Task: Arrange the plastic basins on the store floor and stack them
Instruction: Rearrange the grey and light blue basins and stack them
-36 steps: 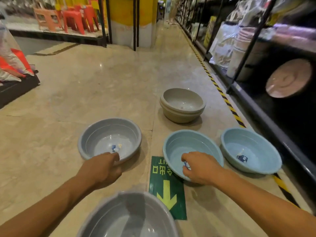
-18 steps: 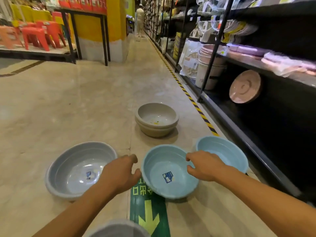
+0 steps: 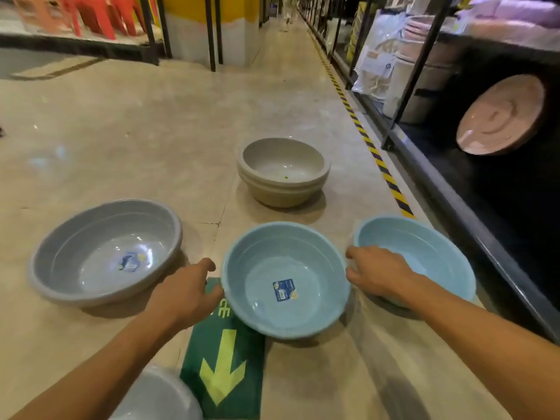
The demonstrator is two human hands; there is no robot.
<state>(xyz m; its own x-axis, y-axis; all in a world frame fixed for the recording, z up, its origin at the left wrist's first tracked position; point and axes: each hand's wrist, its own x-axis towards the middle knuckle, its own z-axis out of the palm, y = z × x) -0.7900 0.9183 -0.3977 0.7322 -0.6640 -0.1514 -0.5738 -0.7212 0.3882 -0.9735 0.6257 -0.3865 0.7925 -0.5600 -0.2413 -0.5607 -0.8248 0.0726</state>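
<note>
A light blue basin with a label sticker inside is tilted, lifted off the floor between my hands. My left hand grips its left rim and my right hand grips its right rim. A second light blue basin sits on the floor just right of it, partly behind my right hand. A grey basin lies to the left. A stack of beige basins stands farther ahead. Another grey basin shows at the bottom edge.
A green floor sticker with a yellow arrow lies under the held basin. Black shelving with a pink lid and bagged goods runs along the right behind yellow-black floor tape. Red chairs stand far left.
Both hands have closed on the middle blue basin's rims and tipped it up off the floor. The left hand left the grey basin. The camera view has shifted forward.
</note>
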